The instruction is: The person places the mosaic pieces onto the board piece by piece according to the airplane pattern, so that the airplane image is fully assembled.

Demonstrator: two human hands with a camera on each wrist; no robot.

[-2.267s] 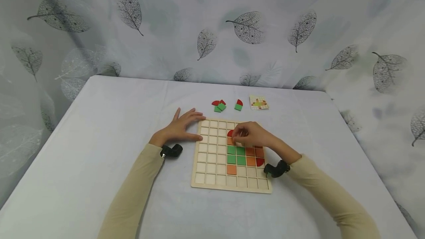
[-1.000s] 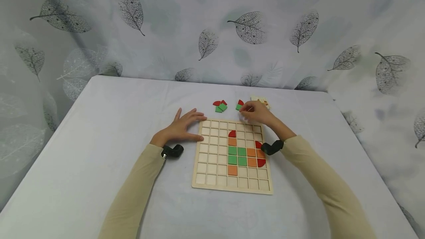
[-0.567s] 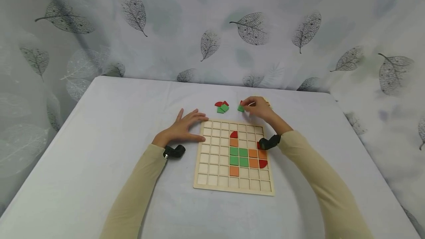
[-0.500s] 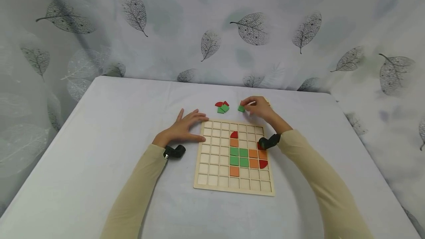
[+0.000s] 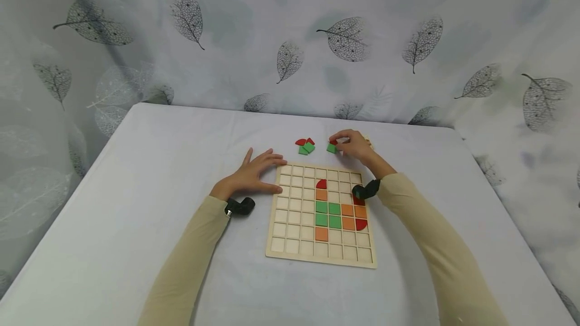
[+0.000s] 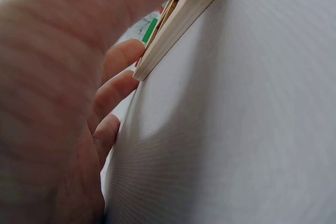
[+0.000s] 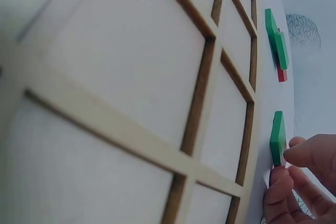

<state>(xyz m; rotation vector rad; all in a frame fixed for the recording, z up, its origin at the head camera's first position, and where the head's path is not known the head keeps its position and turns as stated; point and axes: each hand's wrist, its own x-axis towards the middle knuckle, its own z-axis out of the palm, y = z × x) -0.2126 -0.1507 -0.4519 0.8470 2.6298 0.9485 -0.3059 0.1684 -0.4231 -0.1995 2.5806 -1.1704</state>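
A wooden grid board [image 5: 290, 245] lies on the table with green, orange and red tiles set in some of its squares. My left hand [image 5: 246, 175] rests spread along the board's left side, thumb and fingertips at its edge [image 6: 181, 27]. Beyond the far edge, my right hand [image 5: 354, 146] pinches a red quarter-circle tile [image 5: 333, 142] between thumb and fingers. A green square tile [image 5: 332, 148] lies right beside it. In the right wrist view, the thumb [image 7: 310, 151] is close against that green tile [image 7: 278, 139], and the red one is mostly hidden.
To the left of the right hand lies a small pile of green square tiles [image 5: 309, 148] and red tiles [image 5: 301, 142]. A pattern card [image 5: 369, 141] is partly hidden behind the right hand. A leaf-printed curtain [image 5: 254, 39] hangs behind the white table [image 5: 136, 205].
My right hand has moved from over the board to the loose tiles past its far edge, and its fingers have closed in on the red tile. The left hand has stayed at the board's edge.
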